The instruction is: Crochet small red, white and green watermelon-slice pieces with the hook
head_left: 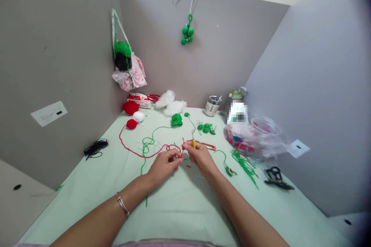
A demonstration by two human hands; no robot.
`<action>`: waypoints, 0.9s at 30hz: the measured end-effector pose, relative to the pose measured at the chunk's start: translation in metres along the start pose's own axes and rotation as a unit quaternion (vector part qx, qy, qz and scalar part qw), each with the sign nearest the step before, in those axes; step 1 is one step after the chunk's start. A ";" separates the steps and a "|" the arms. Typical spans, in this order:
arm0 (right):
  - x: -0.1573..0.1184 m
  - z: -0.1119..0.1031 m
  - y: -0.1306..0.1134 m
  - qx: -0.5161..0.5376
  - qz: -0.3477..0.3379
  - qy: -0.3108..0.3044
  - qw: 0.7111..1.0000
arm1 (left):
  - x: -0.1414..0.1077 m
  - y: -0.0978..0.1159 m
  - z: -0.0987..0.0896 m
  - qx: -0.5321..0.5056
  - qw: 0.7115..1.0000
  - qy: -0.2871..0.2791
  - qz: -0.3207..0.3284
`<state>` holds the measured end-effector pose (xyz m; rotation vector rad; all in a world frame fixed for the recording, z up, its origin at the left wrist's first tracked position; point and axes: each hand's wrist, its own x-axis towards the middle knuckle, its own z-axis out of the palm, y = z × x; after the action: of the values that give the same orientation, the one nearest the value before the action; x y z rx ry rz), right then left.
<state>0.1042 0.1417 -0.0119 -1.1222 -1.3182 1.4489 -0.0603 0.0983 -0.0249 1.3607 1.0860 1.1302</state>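
Observation:
My left hand (165, 165) is closed, pinching red yarn (147, 156) at its fingertips. The strand runs back in a loop across the table to a small red yarn ball (131, 124). Close beside it, my right hand (200, 157) grips a yellow-handled crochet hook (194, 144), its thin tip pointing up and away from me. A short end of red yarn stands up between the two hands. Behind my right hand lies an orange utility knife (208, 146). A short red scrap (188, 166) rests on the cloth just below the hands.
Green yarn (176, 120), white stuffing (174, 107) and a tin (212, 106) stand toward the back. Small green crocheted pieces (206, 128), cut green strands (244, 166), a plastic bag (255, 137) and black scissors (278, 179) lie right. Black cord (96, 148) is left. Grey panels enclose the table.

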 end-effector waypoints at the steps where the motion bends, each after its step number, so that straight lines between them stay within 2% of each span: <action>1: 0.000 -0.003 -0.003 0.018 0.003 -0.006 1.000 | 0.001 -0.002 0.000 -0.003 1.000 -0.007 -0.007; 3: -0.001 -0.009 -0.009 0.048 0.007 -0.018 0.999 | 0.003 -0.005 -0.001 -0.014 1.000 -0.005 -0.015; 6: -0.002 -0.015 -0.014 0.068 0.015 -0.033 0.997 | 0.007 -0.007 -0.006 -0.033 0.999 0.039 -0.001; 11: -0.002 -0.013 -0.007 0.030 0.048 -0.070 0.996 | 0.006 -0.002 -0.012 -0.037 0.992 0.108 0.045; 19: -0.013 0.002 -0.002 -0.015 0.078 -0.160 0.984 | 0.001 0.005 -0.008 0.005 0.992 0.104 0.072; 23: -0.013 0.003 -0.003 -0.003 0.088 -0.157 0.984 | 0.006 -0.004 -0.011 0.012 0.993 0.097 0.060; 27: -0.009 0.001 -0.002 0.013 0.079 -0.112 0.990 | 0.009 -0.011 -0.014 0.014 0.991 0.122 0.052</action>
<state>0.1058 0.1332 -0.0089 -1.0919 -1.3823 1.7459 -0.0731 0.1101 -0.0350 1.3378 1.2191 1.3898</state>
